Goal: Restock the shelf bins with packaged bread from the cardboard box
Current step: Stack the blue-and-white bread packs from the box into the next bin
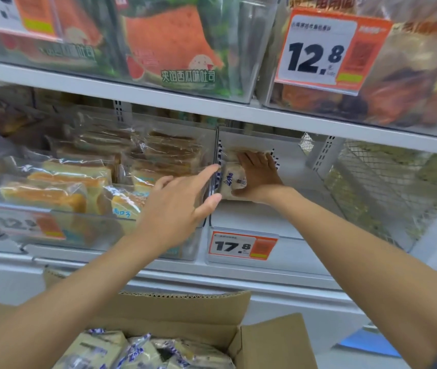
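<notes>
The right hand (258, 174) is gripping a bread package (232, 179), fingers lying over its top and thumb curling round its lower front, and is holding it inside the clear bin (291, 222), against that bin's left wall and toward its back. The package is standing on the bin's floor, its blue-printed wrapper facing forward. The left hand (180, 206) is reaching in open, fingers straight and spread, with the index fingertip and thumb touching the outside of the bin's left wall; it is holding nothing. A 17.8 price tag (242, 246) is hanging on the bin's front. Just left of the bin, a neighbouring bin (52, 227) is sitting full of wrapped sliced bread. Above the bin, on the next shelf up, watermelon-print packs (174, 46) are standing in another clear container, and a 12.8 price tag (321, 49) is showing above and to the right. Right of the bin, a wire mesh panel (385, 187) is standing. Below the bin and nearer the person, the cardboard box (185, 315) is sitting open, with more blue-printed packages (137, 352) lying in it.
</notes>
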`<state>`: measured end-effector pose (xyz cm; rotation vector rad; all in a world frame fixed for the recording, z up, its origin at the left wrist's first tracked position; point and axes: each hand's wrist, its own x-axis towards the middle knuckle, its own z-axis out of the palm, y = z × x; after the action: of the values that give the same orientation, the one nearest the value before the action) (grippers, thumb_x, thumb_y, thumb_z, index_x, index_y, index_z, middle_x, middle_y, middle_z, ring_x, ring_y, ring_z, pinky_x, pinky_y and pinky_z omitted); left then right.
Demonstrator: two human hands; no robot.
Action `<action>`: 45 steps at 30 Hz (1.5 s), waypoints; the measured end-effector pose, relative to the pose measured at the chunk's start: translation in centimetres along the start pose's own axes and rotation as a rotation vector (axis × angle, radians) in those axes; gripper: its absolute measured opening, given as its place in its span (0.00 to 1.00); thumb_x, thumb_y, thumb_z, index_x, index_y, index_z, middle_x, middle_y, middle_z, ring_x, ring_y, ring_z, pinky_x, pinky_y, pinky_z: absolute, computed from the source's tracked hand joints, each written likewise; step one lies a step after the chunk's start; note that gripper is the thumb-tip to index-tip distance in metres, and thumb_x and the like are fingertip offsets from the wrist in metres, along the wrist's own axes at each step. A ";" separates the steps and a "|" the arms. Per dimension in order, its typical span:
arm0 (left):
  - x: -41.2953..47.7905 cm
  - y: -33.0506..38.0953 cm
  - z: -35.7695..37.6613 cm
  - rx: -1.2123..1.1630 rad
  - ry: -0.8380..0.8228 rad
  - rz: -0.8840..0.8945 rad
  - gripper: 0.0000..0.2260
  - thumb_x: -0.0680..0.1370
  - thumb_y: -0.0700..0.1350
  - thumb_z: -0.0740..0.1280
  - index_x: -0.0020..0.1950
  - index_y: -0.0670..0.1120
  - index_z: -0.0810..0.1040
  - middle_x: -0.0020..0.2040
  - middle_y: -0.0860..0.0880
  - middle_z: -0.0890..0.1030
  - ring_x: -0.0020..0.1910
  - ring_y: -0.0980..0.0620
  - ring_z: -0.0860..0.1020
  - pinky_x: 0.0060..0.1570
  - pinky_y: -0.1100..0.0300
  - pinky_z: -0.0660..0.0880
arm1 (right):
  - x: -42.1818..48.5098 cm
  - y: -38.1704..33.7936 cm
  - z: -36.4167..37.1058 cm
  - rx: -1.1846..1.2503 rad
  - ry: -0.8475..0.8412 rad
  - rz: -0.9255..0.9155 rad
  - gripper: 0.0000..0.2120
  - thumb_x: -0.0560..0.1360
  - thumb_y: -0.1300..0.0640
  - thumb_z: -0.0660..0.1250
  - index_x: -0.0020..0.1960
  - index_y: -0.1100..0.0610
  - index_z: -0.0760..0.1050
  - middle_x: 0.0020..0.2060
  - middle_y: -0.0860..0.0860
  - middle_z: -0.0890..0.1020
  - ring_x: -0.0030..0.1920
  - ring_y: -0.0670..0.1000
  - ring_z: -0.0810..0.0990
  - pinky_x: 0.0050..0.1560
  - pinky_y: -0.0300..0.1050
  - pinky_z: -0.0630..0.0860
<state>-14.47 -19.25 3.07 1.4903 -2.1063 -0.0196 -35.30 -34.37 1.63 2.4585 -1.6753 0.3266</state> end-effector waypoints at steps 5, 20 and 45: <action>0.1 -0.3 0.1 -0.053 -0.023 -0.012 0.28 0.79 0.67 0.47 0.77 0.59 0.57 0.57 0.54 0.80 0.60 0.54 0.74 0.69 0.50 0.62 | -2.5 -0.3 -1.4 0.141 0.039 0.019 0.43 0.68 0.44 0.73 0.76 0.44 0.55 0.76 0.50 0.59 0.77 0.56 0.54 0.77 0.54 0.49; -1.5 0.6 -2.0 -0.057 0.031 -0.105 0.24 0.79 0.60 0.61 0.73 0.52 0.67 0.71 0.52 0.72 0.69 0.50 0.69 0.68 0.45 0.66 | -6.9 -1.1 -4.4 0.206 -0.481 0.055 0.23 0.74 0.53 0.71 0.68 0.54 0.73 0.69 0.52 0.74 0.66 0.54 0.73 0.67 0.50 0.71; -1.0 0.1 0.1 0.063 0.077 -0.032 0.28 0.77 0.66 0.47 0.76 0.58 0.63 0.66 0.56 0.77 0.63 0.55 0.73 0.63 0.55 0.64 | -0.6 1.2 -0.3 -0.038 0.012 -0.092 0.28 0.79 0.46 0.60 0.76 0.52 0.57 0.75 0.52 0.62 0.75 0.55 0.59 0.74 0.53 0.53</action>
<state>-14.33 -18.34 2.62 1.5367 -2.0393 0.0921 -36.63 -34.20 1.76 2.4910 -1.5436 0.2955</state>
